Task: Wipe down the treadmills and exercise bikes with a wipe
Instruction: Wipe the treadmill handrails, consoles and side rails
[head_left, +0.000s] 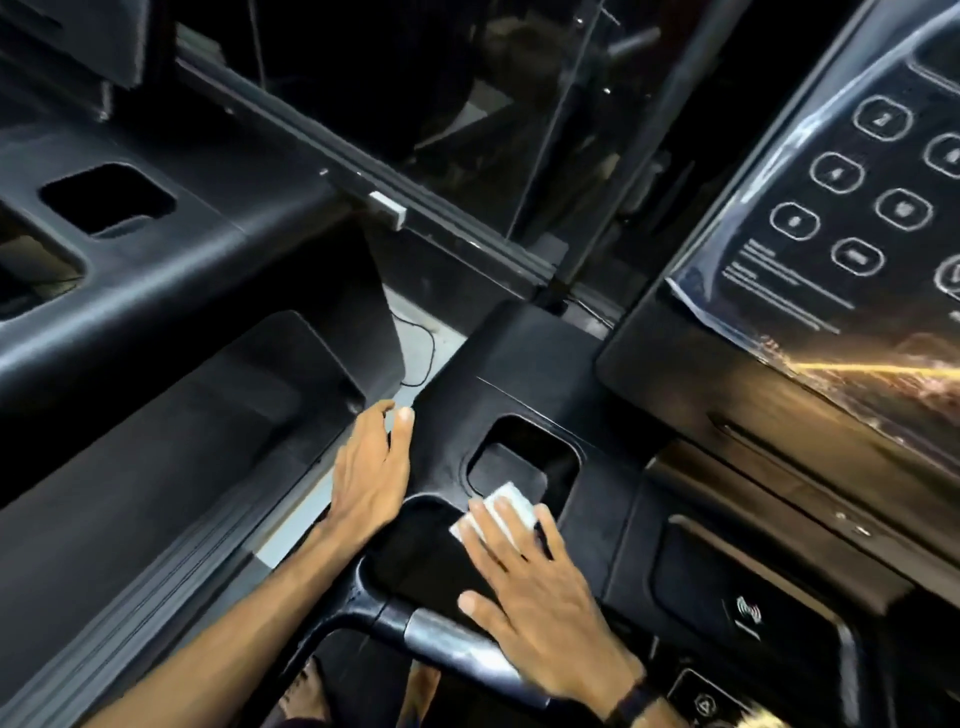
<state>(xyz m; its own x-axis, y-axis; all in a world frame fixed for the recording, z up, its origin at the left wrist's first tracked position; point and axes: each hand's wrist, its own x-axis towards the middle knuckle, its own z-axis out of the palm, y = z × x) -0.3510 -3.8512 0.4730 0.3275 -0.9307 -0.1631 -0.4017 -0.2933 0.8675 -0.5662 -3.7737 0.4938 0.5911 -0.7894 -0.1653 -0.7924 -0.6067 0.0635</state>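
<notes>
My right hand (540, 587), fingers spread, presses the wipe (511, 506) flat beside the cup recess (522, 460), lower centre; it could slip in. My left hand (371, 467) rests flat on the console edge (441, 415).

right hand (540, 587) presses white wipe (506, 506) flat on black treadmill console (519, 374).

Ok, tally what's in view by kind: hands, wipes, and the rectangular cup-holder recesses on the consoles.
Hands: 2, the left hand resting on the console edge, the right hand pressing the wipe.
Wipes: 1, the white wipe.
Rectangular recesses: 2, a near recess and a far-left recess.
Total: 5.
</notes>
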